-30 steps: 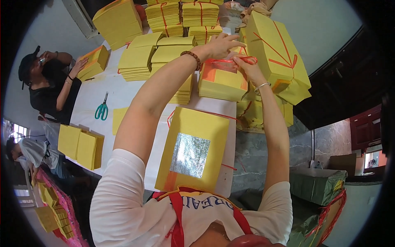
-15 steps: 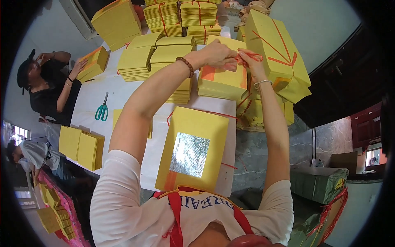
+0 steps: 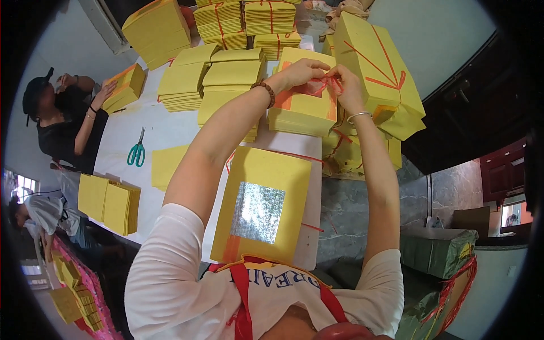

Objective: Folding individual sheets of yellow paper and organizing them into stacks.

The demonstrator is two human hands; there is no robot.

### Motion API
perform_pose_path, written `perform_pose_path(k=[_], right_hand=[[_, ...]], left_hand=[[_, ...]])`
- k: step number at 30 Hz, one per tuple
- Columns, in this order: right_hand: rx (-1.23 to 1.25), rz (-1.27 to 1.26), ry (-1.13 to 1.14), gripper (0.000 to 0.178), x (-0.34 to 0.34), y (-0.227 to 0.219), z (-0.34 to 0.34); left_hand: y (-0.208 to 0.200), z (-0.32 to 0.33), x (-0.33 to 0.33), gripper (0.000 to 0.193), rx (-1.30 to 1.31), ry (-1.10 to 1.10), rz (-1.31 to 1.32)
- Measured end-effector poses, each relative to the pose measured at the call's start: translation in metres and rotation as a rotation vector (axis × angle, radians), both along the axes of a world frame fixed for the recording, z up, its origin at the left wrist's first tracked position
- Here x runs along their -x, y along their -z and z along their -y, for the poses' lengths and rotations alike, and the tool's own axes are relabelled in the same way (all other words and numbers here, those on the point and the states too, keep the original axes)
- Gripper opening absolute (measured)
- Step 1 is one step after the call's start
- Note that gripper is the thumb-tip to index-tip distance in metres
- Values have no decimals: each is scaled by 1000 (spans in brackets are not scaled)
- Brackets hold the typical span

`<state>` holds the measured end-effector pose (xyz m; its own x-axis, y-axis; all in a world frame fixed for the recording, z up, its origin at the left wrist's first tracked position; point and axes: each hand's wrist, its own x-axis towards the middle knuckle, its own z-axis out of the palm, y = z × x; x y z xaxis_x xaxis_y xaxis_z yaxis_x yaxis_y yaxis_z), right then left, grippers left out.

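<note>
Both my hands are over a thick stack of yellow paper [image 3: 301, 120] with an orange band and a red patch on top. Fingers pinched, my left hand [image 3: 305, 73] holds one part of a thin red plastic strip [image 3: 317, 87]. My right hand [image 3: 347, 86] pinches the same strip close beside it, and the strip hangs bunched between the two hands. Nearer to me lies another yellow paper stack [image 3: 294, 181] with a silver foil square [image 3: 258, 212] on its top sheet. More red strips stick out from under that stack's edges.
Teal-handled scissors [image 3: 136, 154] lie on the white-covered table [image 3: 122, 164]. Loose yellow stacks [image 3: 181, 85] stand left of my hands, tied bundles [image 3: 221, 22] behind, and a tall wrapped bundle [image 3: 377, 62] at right. A co-worker [image 3: 68, 122] touches a stack at far left.
My hands have shifted slightly, and my right hand has turned. The strip's loops, previously sticking out right of my fingers, now hang between my hands. The view has shifted slightly.
</note>
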<state>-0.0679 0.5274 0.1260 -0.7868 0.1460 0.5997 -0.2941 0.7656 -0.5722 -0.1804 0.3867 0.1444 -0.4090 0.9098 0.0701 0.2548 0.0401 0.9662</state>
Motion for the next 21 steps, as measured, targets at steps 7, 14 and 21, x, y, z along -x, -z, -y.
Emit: perform_pose_path(k=[7, 14, 21], right_hand=[[-328, -208, 291, 16, 1, 2, 19], [-257, -200, 203, 13, 3, 0, 17], [-108, -170, 262, 16, -5, 17, 9]], left_hand=[[5, -13, -1, 27, 23, -138, 74], [15, -18, 15, 20, 2, -241, -132], [12, -13, 18, 17, 46, -484, -259]])
